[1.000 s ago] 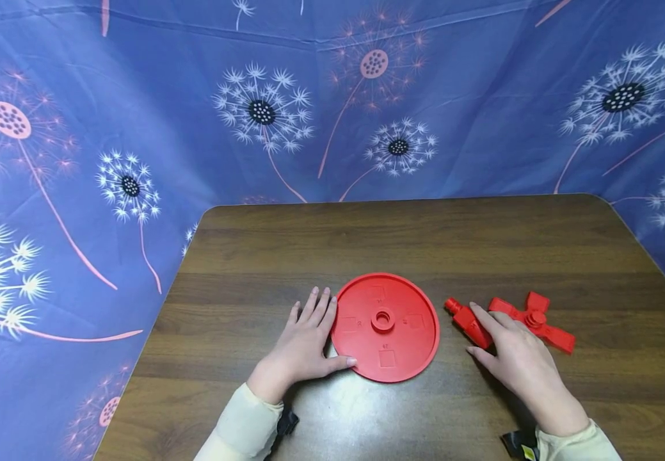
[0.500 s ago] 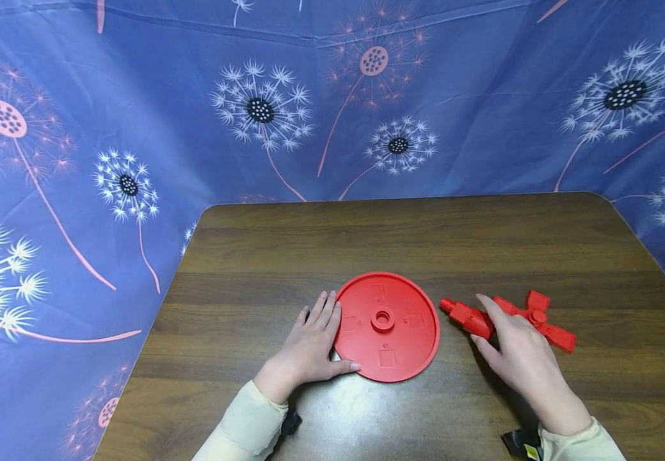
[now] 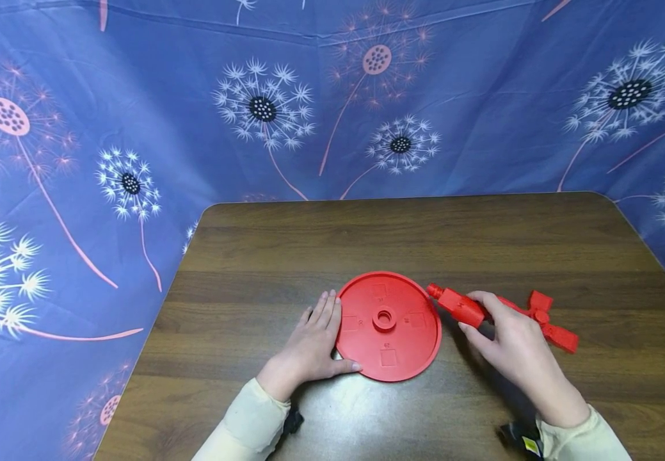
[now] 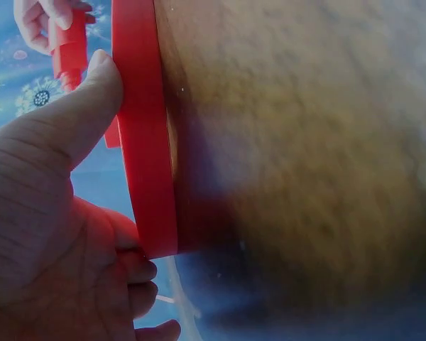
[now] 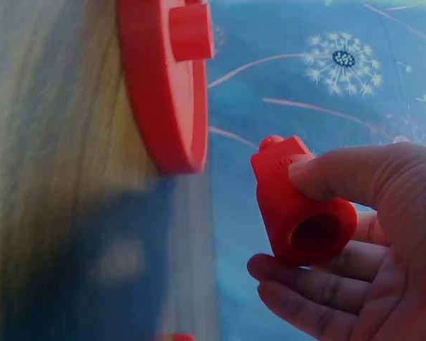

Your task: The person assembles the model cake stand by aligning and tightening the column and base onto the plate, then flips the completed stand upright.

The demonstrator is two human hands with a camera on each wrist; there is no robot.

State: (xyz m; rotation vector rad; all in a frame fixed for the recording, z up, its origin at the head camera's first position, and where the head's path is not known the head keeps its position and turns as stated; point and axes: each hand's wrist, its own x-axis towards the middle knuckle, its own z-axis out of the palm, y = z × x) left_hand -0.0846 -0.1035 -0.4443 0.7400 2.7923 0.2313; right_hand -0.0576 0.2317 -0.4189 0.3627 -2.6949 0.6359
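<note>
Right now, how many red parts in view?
3: the disc at the left hand, the hollow piece in the right hand, the cross-shaped piece on the table, partly behind that hand. Hands could hide more.

We are working in a screened-off space, building type unclear, with blue dandelion-print cloth hanging behind and beside a wood-grain worktop.

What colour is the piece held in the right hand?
The piece is red; it shows best in the right wrist view.

My right hand hides part of the red cross piece; my left wrist view blurs the worktop
</note>
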